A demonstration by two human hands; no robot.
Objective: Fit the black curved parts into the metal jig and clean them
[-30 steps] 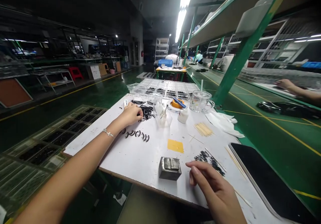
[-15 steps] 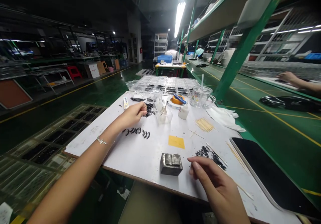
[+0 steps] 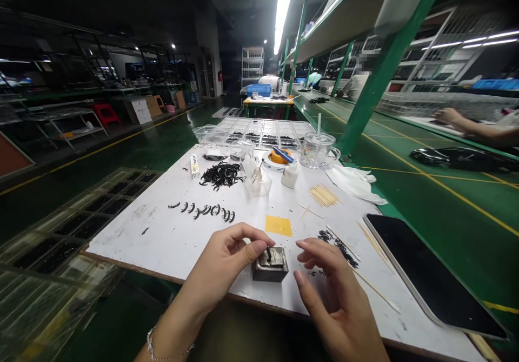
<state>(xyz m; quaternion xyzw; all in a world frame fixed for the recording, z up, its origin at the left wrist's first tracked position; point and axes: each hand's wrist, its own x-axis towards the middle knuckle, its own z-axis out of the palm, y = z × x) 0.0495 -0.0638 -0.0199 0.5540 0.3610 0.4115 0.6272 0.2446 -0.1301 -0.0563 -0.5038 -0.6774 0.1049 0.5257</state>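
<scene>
My left hand [image 3: 235,254] pinches a small black curved piece [image 3: 269,255] between thumb and forefinger, at the top of a grey metal block [image 3: 271,271]. Just right of the block, my right hand [image 3: 334,286] hovers with fingers apart and nothing in them. A heap of black curved pieces [image 3: 222,175] lies farther back on the white table, and several similar pieces form a row [image 3: 208,210] in front of it. Behind the block sits a yellow sheet [image 3: 278,225]. Small black bits [image 3: 338,248] are scattered beyond my right hand.
On the right lie a large phone [image 3: 430,275], cotton swabs [image 3: 379,290] and toothpicks [image 3: 323,195]. A glass mug [image 3: 316,152], orange tape roll [image 3: 279,157], small white jar [image 3: 289,177] and clear tray [image 3: 257,183] stand farther back. Across the green belt shows another person's arm [image 3: 466,121].
My left hand has come from the black heap to the metal block, now with a black piece in its pinch. My right hand has opened its fingers wider beside the block.
</scene>
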